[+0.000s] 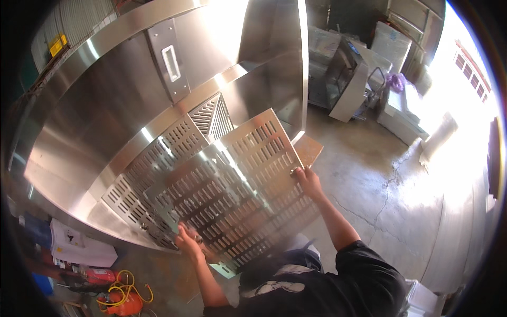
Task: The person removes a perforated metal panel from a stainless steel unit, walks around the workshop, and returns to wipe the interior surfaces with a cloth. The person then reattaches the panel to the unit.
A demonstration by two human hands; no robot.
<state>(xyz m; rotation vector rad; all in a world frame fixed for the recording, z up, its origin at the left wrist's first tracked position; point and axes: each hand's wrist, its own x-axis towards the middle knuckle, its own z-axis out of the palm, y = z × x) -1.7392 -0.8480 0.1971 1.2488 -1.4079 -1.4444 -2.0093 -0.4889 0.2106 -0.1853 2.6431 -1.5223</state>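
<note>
A shiny slotted stainless steel panel (247, 182) is held tilted in front of my body. My left hand (189, 242) grips its lower left edge beside a small round knob. On the opposite edge, my right hand (308, 182) is closed near another small knob, fingers partly hidden behind the sheet. Beyond it stands a large stainless steel hood-like housing (116, 103), with a similar slotted panel (158, 150) along its inner side. A slotted angled piece (212, 117) sits at that panel's far end. Whether the held panel touches the housing, I cannot tell.
Cracked concrete floor (364, 195) stretches to my right. At the back stand metal equipment (348, 79) and a pale wrapped box (398, 113) with a purple bag (396, 82) on it. Lower left are an orange tank (125, 304), a yellow hose (117, 289) and a white box (82, 245).
</note>
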